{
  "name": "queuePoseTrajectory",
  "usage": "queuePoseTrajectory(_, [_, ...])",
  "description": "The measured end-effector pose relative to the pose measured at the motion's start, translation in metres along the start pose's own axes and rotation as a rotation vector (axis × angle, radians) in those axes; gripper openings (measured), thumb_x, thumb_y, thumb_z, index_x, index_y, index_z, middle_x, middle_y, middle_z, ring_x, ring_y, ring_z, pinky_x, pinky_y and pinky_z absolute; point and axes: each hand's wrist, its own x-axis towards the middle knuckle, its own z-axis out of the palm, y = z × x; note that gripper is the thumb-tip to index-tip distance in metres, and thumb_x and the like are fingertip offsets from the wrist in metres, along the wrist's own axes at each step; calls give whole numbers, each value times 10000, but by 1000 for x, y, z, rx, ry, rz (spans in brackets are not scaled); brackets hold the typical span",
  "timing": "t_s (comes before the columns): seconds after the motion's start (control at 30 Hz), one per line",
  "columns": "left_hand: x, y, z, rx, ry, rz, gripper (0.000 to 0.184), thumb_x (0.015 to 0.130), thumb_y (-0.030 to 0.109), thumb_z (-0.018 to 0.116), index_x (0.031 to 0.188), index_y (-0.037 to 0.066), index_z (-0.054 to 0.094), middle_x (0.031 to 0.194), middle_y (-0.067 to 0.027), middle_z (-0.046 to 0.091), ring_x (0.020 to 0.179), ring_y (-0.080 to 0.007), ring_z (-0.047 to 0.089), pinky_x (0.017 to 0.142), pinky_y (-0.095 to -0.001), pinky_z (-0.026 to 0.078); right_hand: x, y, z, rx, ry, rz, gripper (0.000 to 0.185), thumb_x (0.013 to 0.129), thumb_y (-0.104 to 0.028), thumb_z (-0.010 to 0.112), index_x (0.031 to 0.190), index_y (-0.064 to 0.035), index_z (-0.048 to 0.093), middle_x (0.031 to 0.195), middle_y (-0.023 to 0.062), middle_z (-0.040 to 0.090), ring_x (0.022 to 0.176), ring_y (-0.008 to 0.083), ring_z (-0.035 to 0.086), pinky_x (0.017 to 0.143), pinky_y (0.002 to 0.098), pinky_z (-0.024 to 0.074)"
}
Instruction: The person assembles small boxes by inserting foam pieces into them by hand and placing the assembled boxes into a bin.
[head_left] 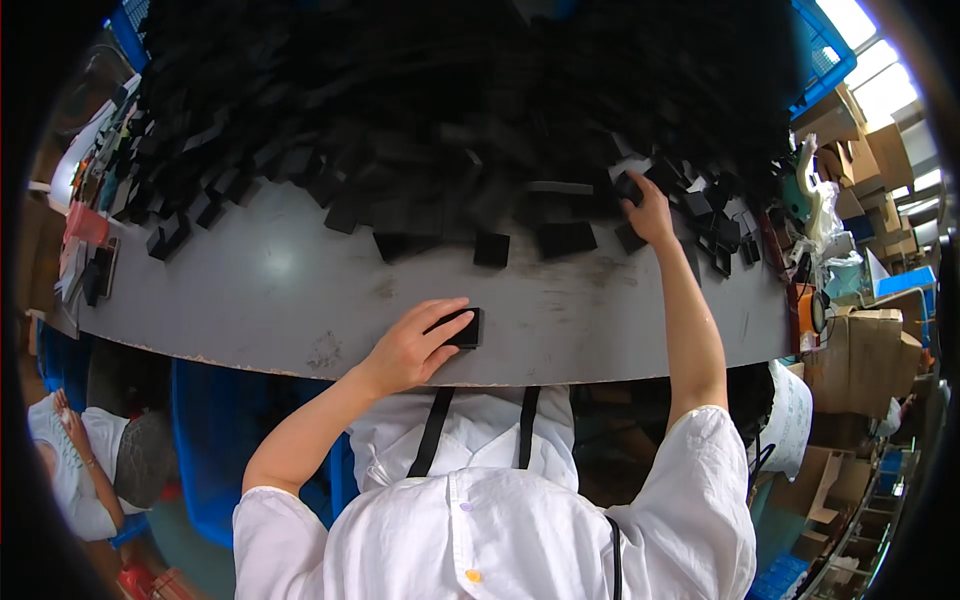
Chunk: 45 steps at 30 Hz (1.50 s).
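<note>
Near the table's front edge, my left hand (408, 345) is closed around a small black box (467, 328) that rests on the grey tabletop. Its fingers lie over the top and the thumb is at the near side. Farther out to the right, my right hand (650, 210) reaches to the edge of a large pile of black boxes (440, 160). Thumb and fingers there are curled on another small black box (627, 188), partly hidden by the hand. A few single boxes, such as one black box (491, 250), lie between the pile and my hands.
The grey table (260, 310) has a worn, curved front edge. Blue crates (205, 440) stand below it on the left, near a seated person (85, 470). Cardboard boxes (855, 350) and a white sack (787, 420) are at the right.
</note>
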Motion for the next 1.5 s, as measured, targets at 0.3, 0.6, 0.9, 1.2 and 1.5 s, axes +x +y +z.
queuePoseTrajectory(0.3, [-5,10,-3,277,-94,29,533,848,126,656,1341,319,596,1523,0,432,1065,-218,541,877,-358,436,-32,-119,-19,196,88,-42,468,840,-129,722,1294,-108,611,1255,158,628,1181,351,565,1022,416,440])
queuePoseTrajectory(0.6, [-4,2,4,305,-163,33,558,818,173,703,1361,193,578,1548,-70,397,1205,-302,514,968,-432,416,-130,-203,-8,345,-270,-383,520,750,-57,774,1249,-84,631,1271,151,608,1166,351,561,998,436,450])
queuePoseTrajectory(0.9, [-2,24,19,238,341,-309,770,749,257,802,1440,129,486,1420,-94,482,1272,-315,456,1066,-485,335,-126,-210,-5,494,-324,-333,520,718,11,774,1217,-80,655,1286,136,612,1160,349,579,959,409,496])
queuePoseTrajectory(1.2, [12,8,9,51,244,-309,918,662,74,818,1481,69,403,1240,-78,601,1198,-260,503,1056,-413,322,-107,-232,1,619,-463,-447,524,689,21,785,1189,-91,676,1298,112,611,1146,319,569,945,400,499])
queuePoseTrajectory(1.5, [13,-11,13,-37,172,-295,897,698,119,807,1491,83,390,1217,-62,584,1175,-259,509,1101,-455,286,-107,-228,1,564,-527,-570,488,669,-22,803,1138,-138,730,1313,124,605,1146,359,564,923,434,511])
